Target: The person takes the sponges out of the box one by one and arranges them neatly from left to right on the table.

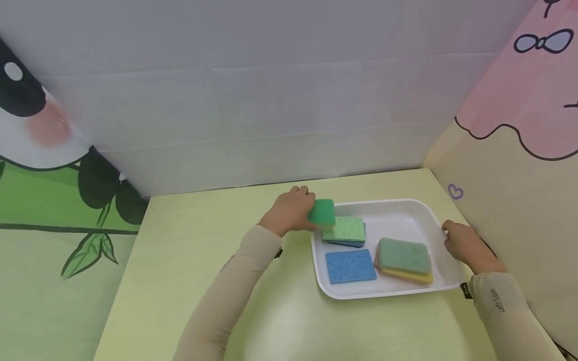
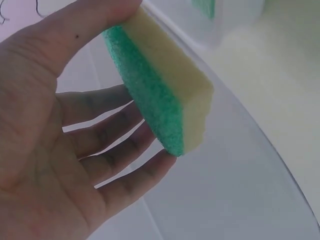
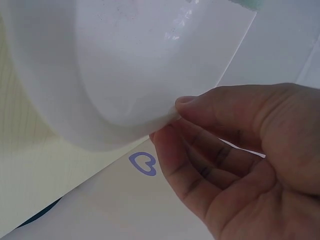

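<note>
My left hand (image 1: 291,210) holds a sponge (image 1: 322,212) at the tray's left edge. In the left wrist view, this sponge (image 2: 165,90) has a green scouring side and a cream side, pinched between thumb and fingers. With thumb and fingers, my right hand (image 1: 467,244) pinches the right rim of the white tray (image 1: 402,220); the right wrist view shows that rim (image 3: 115,137) up close. Inside lie a light green sponge (image 1: 345,229) over a darker blue one, a flat blue sponge (image 1: 351,266), and a pale green sponge (image 1: 405,255) on top of a yellow one (image 1: 411,275).
The tray stands on a pale yellow table (image 1: 189,250). A white wall panel (image 1: 271,115) rises behind it. Close to the right hand is a side wall (image 1: 519,200) with a purple heart drawn on it. A cartoon-printed panel (image 1: 45,200) borders the left.
</note>
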### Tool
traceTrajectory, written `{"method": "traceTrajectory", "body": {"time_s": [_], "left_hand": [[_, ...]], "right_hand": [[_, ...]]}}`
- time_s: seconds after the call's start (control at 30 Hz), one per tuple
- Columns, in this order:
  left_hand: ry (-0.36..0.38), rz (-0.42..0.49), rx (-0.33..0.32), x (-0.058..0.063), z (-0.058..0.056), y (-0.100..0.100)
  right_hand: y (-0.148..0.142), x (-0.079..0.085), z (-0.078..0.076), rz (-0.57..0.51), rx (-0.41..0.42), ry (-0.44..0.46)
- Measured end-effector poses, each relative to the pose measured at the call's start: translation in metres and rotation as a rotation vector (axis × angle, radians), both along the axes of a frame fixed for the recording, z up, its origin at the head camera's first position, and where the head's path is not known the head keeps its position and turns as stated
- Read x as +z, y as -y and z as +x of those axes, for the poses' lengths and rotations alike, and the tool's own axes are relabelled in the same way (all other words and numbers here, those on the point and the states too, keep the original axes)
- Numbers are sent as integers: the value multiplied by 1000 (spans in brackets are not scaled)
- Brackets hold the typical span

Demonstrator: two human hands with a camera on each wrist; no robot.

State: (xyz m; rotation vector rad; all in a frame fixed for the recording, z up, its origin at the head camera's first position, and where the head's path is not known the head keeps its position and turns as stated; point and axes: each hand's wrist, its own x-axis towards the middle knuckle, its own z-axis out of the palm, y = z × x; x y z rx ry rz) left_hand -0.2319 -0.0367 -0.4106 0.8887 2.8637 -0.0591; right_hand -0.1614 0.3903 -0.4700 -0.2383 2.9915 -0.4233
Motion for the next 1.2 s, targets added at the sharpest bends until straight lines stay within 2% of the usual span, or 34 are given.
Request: {"method": "traceTrajectory", "body": {"time_s": [0.13,0.33,0.73,1.03,1.2], "left_hand": [[-8,26,55,3,-1,28],[26,43,123,3,1,64],[117,117,227,-8,8,143],[175,161,272,-25,15,195],[179,166,296,-40,14,224]], "right_hand": [[1,2,0,2,15,-10],[-1,2,0,12,17,-4],[-1,0,-1,5,8,-7],[-2,-2,-3,20,4,9],[0,-1,-3,22,-12,34]]}}
